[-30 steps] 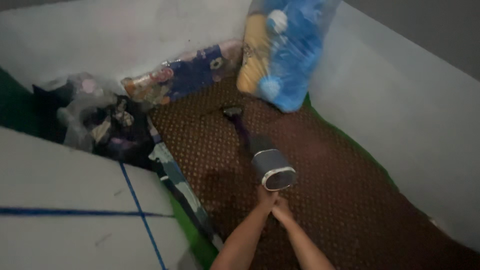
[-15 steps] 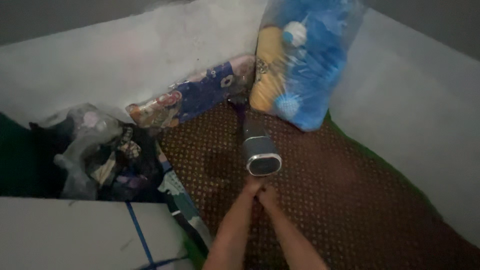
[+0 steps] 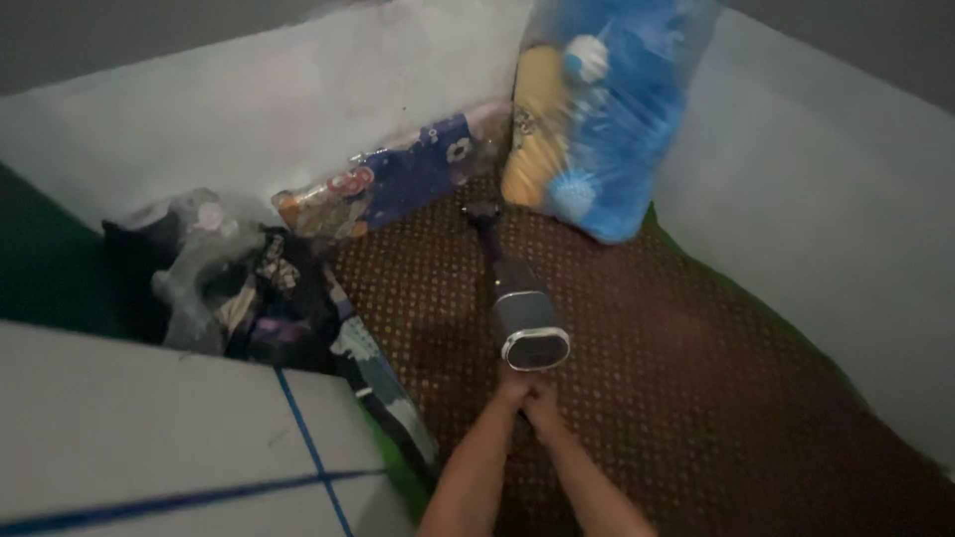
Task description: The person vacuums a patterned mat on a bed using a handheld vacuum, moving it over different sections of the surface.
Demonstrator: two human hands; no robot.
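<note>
Forward goes the vacuum [image 3: 527, 318], closer to the blue bag [image 3: 607, 119] at upper right.
Left hand [image 3: 513, 386] and right hand [image 3: 542, 400] both squeeze its handle, low in the middle.

vacuum handle [image 3: 525, 406] hidden by hands, forearms cropped btm

You're in a home: a patterned brown carpet [image 3: 637, 378], a floral cushion [image 3: 398, 189] by the far wall, a plastic bag [image 3: 607, 109] of soft toys.
</note>
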